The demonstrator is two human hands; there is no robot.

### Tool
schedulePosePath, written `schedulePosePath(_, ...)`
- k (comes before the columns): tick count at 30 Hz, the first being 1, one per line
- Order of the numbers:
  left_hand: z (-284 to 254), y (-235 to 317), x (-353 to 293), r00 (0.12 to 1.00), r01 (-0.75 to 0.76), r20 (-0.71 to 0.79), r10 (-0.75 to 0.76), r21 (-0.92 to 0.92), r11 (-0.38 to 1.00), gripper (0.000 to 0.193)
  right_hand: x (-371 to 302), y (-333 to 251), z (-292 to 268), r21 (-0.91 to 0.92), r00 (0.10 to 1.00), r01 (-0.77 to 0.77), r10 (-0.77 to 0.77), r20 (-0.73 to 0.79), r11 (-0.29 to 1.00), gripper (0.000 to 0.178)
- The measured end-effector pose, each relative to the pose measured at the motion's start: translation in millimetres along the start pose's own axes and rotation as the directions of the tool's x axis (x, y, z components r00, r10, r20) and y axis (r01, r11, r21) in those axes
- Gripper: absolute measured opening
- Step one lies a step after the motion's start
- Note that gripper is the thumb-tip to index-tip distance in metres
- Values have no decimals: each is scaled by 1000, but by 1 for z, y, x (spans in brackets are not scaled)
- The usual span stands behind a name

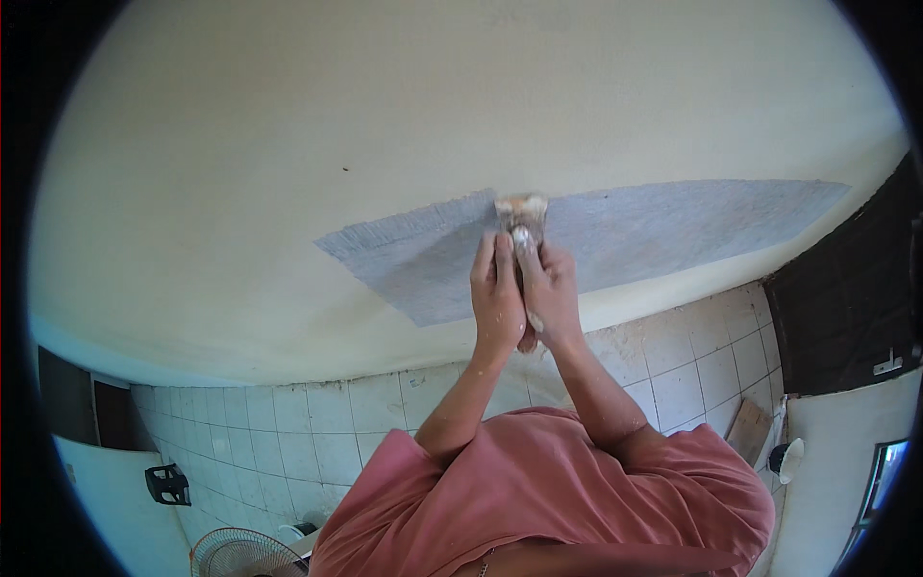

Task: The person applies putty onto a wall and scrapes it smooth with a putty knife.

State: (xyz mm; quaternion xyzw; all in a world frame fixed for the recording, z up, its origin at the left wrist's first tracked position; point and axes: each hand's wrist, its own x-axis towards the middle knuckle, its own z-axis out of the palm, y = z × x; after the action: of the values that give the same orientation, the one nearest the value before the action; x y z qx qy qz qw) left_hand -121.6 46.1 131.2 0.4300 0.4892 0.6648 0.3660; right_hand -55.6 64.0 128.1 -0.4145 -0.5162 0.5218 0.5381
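Both of my hands are together on a scraper (pixel 521 213), whose wide blade, smeared with whitish residue, lies against the wall (pixel 240 144). My right hand (pixel 553 293) is closed round the handle, its thumb, spotted white, laid up along the tool. Beside it my left hand (pixel 497 298) grips from the left, fingers pressed toward the blade. The handle's end shows below the hands; most of it is hidden. A long bare grey patch (pixel 663 226) stretches across the cream wall on both sides of the blade, and the blade sits at its upper edge.
White floor tiles (pixel 317 457) run along the wall's foot. A dark door (pixel 851 288) stands at right, with a board (pixel 750 430) and a white bowl-like container (pixel 788 462) below. At lower left are a dark stool (pixel 168 484) and a fan (pixel 245 553).
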Motion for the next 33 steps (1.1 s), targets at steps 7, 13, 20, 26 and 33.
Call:
schedulePosePath(7,2,0,-1,1000,26,-6,-27,-58,998,23,-1,-15,2,85,999,-26,28,-26,996,31)
schedulePosePath(13,4,5,1,1000,25,-11,-26,-34,999,25,-3,-7,-5,-89,1000,-30,30,-5,996,31)
schedulePosePath(20,7,-13,0,999,-13,-31,10,-75,997,25,3,-10,-3,-29,1000,3,-3,2,1000,31)
schedulePosePath(26,9,-8,-4,998,12,-56,-12,-15,1000,25,-2,4,-5,-20,1000,-6,6,-7,1000,32)
schedulePosePath(33,12,-5,-8,998,46,-47,-48,-45,998,25,-4,2,-6,-63,999,19,-21,-27,998,33)
